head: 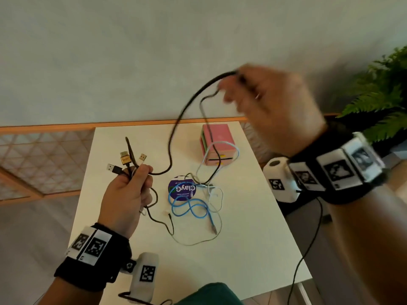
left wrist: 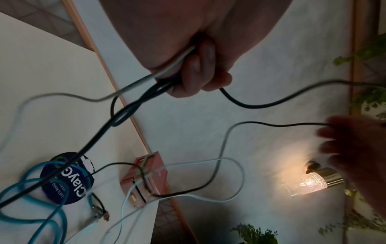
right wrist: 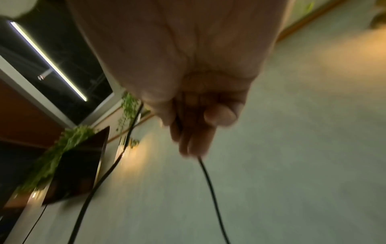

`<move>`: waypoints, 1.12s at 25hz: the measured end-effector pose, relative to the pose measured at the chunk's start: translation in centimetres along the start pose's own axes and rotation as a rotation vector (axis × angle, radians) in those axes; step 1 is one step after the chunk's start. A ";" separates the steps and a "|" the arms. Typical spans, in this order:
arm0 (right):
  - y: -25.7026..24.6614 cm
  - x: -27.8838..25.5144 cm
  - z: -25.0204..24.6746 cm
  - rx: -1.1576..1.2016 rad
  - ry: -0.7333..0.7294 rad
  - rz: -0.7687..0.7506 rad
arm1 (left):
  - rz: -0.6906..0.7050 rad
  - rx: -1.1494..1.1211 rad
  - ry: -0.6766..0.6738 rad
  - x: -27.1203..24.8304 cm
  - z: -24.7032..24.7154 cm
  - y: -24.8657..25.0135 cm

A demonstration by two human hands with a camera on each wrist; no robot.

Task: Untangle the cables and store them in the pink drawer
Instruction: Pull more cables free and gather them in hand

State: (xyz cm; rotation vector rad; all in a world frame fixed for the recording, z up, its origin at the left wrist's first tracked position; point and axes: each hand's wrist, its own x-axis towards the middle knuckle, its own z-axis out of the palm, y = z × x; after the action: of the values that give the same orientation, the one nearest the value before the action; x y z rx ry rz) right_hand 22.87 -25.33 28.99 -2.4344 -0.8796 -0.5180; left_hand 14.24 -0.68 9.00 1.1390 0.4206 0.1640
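Observation:
My left hand [head: 132,188] [left wrist: 194,71] grips a bundle of cable ends, with a gold plug [head: 125,160] and two USB plugs sticking up out of the fist. My right hand [head: 264,97] [right wrist: 196,128], raised high and blurred, holds a black cable [head: 182,115] [right wrist: 211,186] that loops down to the left fist and to the tangle. A blue cable [head: 189,208] [left wrist: 50,213] and a white cable [head: 218,194] lie knotted on the white table [head: 253,227]. The pink drawer unit [head: 217,144] [left wrist: 146,178] stands at the table's far side, a white loop hanging in front of it.
A round dark blue sticker [head: 182,188] [left wrist: 69,180] lies on the table under the tangle. A fern [head: 383,95] stands at the right. A lit wall lamp [left wrist: 313,180] shows in the left wrist view. A wooden lattice rail [head: 44,155] runs behind the table.

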 end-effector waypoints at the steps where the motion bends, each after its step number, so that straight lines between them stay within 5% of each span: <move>1: 0.1 0.0 0.6 -0.044 -0.067 0.022 | -0.002 0.002 0.006 0.1 0.1 -0.1; 5: 0.5 0.1 0.2 0.081 0.084 -0.007 | -0.017 -0.003 0.005 0.0 0.2 -0.8; 8: 0.7 -1.0 1.4 -0.036 -0.080 0.006 | -0.052 0.022 0.006 0.2 -0.2 -1.6; 12: 2.3 -2.7 4.2 0.024 -0.037 -0.012 | -0.191 0.176 0.001 0.3 -1.3 -3.1; 18: 3.3 -6.2 9.7 -0.128 -0.512 0.281 | -0.247 0.117 -0.174 -1.3 -1.3 -3.3; 23: 0.9 -12.2 17.3 -0.265 -0.727 -0.036 | -0.218 0.260 -0.290 -2.8 0.7 -4.0; 28: -0.9 -17.1 20.6 -0.096 -0.781 -0.021 | -0.107 0.607 -0.258 -4.0 0.7 -5.5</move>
State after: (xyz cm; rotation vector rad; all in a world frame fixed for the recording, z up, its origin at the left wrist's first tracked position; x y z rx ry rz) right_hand 13.66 -21.35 4.15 -2.7369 -1.1872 0.4431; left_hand 10.41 -4.93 5.25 1.7041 0.3047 -0.2202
